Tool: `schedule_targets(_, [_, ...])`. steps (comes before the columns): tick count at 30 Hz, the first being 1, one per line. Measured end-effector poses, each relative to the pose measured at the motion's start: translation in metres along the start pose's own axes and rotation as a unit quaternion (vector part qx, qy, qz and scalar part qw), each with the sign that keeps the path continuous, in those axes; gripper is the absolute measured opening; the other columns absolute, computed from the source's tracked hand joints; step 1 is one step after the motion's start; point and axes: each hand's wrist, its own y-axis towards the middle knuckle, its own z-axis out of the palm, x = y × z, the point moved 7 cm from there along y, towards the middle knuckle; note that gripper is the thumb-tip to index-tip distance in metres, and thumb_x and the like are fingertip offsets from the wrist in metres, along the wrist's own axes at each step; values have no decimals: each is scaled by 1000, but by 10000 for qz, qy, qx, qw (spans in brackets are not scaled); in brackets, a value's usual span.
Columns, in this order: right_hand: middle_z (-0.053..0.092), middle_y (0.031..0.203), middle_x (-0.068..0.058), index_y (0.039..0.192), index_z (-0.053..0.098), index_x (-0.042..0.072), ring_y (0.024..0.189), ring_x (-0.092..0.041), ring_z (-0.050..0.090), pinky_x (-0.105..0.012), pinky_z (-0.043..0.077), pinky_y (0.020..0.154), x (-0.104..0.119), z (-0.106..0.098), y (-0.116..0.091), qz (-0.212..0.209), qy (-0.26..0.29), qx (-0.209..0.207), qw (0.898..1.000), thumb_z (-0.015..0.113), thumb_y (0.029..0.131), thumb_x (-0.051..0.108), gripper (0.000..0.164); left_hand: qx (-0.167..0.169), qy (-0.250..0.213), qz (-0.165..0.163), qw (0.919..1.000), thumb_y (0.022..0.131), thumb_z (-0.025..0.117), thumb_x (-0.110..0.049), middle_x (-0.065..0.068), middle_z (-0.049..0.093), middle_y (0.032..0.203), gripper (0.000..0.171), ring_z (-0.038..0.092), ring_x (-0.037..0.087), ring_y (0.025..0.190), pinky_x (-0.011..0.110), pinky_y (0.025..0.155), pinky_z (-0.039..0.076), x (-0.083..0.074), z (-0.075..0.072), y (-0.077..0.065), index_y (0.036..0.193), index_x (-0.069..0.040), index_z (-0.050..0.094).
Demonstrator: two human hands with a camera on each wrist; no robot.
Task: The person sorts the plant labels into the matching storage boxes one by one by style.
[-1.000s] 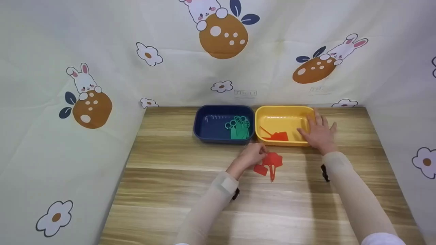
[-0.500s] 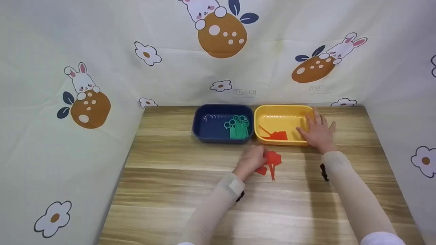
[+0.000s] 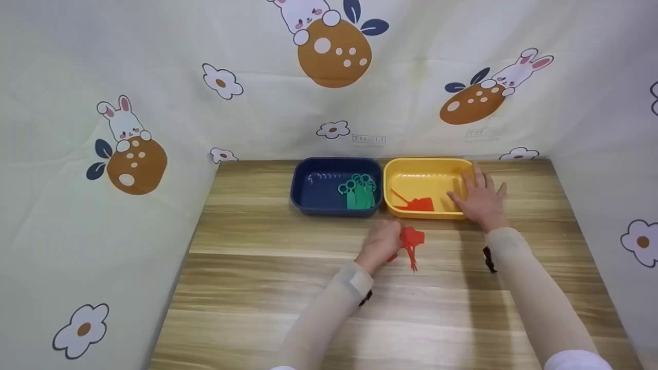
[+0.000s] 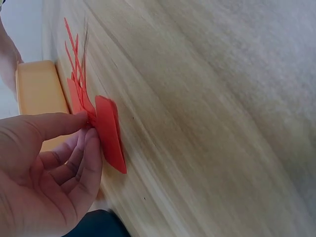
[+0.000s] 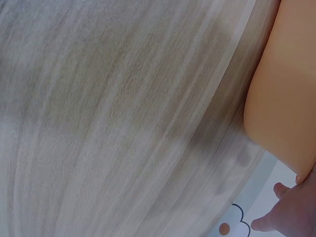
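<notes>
My left hand (image 3: pixel 381 240) is at the table just in front of the two trays. In the left wrist view its thumb and fingers pinch flat red tags (image 4: pixel 109 131) where thin red strands come together. In the head view, part of these tags is hidden behind the hand. My right hand (image 3: pixel 482 201) rests on the right rim of the yellow tray (image 3: pixel 429 215), thumb over the inside and the other fingers spread and fairly straight. Inside the yellow tray lie more red tags (image 3: pixel 421 204) near the front wall.
A dark blue tray (image 3: pixel 334 211) stands left of the yellow one, with several green tags with rings (image 3: pixel 361 195) at its right end. Both trays sit at the back of the wood-grain table (image 3: pixel 257 282), before a printed cloth wall (image 3: pixel 267 118).
My left hand has shifted slightly toward me and closed in over the red tags, covering more of them. The tags have bunched a little. My right hand has kept its place on the yellow tray.
</notes>
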Motion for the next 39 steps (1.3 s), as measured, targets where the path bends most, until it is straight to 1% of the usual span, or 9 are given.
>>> schedule_targets(3, [-3, 168, -17, 159, 20, 9, 148, -53, 10, -82, -4, 108, 1, -1, 0, -1, 32, -4, 10000, 39, 98, 63, 83, 37, 118, 19, 9999, 90, 66, -14, 0, 69, 87, 6, 58, 15, 74, 26, 59, 47, 0, 0, 0, 93, -18, 70])
schedule_targets(9, [-3, 168, -17, 159, 21, 9, 148, -54, 10, -82, -4, 108, 2, -2, -1, 4, 49, -14, 10000, 39, 99, 62, 83, -94, 771, 290, 9966, 91, 66, -13, 1, 72, 89, 8, 63, 17, 81, 26, 68, 50, -5, 0, -1, 91, -15, 73])
schedule_targets(13, [-3, 168, -17, 159, 20, 9, 148, -54, 10, -82, -5, 108, 3, -2, -1, 21, 81, 10, 10000, 40, 99, 62, 83, -137, 737, 320, 9967, 90, 65, -11, 1, 72, 88, 9, 64, 17, 81, 27, 67, 51, -5, 1, -2, 89, -15, 73])
schedule_targets(18, [-4, 168, -16, 159, 21, 9, 147, -54, 12, -83, -3, 108, 1, 0, 0, 9, 121, -13, 9999, 40, 98, 63, 83, 43, 311, 172, 9994, 90, 66, -13, 0, 68, 83, 6, 59, 16, 77, 26, 61, 48, -2, 2, -4, 86, -16, 69])
schedule_targets(24, [-3, 168, -16, 158, 24, 8, 146, -54, 13, -84, -1, 107, 1, 0, 0, -30, 129, -81, 9999, 41, 98, 62, 82, 522, -321, -167, 9980, 90, 68, -15, 0, 62, 67, 19, 55, 15, 59, 24, 47, 43, 5, 2, -4, 71, -15, 65])
schedule_targets(29, [-4, 168, -17, 158, 22, 9, 147, -55, 11, -84, -3, 107, 1, -1, 0, -33, 128, -35, 9999, 40, 98, 62, 82, 772, -907, -350, 9923, 89, 72, -18, -2, 62, 73, 8, 55, 13, 63, 22, 52, 43, 9, -2, -2, 81, -14, 71])
schedule_targets(32, [-4, 168, -17, 158, 22, 9, 147, -55, 11, -84, -3, 107, 1, -1, 0, -37, 100, -33, 9999, 39, 98, 63, 82, 800, -1481, -332, 9852, 87, 73, -16, -2, 61, 75, 6, 52, 13, 67, 21, 57, 40, 12, -4, -1, 83, -14, 69])
schedule_targets(35, [-4, 168, -17, 159, 22, 10, 147, -55, 12, -84, -2, 106, 0, -1, 0, -31, 105, -48, 9999, 40, 98, 62, 82, 811, -2129, -194, 9735, 86, 73, -11, -3, 58, 73, 12, 51, 12, 68, 20, 59, 39, 15, -6, -1, 78, -14, 64])
schedule_targets(39, [-5, 168, -16, 159, 21, 10, 147, -55, 11, -84, -3, 106, -1, 0, 1, -17, 135, -35, 9999, 41, 98, 61, 82, 923, -2957, -24, 9508, 87, 71, -5, -2, 57, 75, 14, 51, 11, 69, 19, 60, 41, 18, -6, -4, 80, -12, 62])
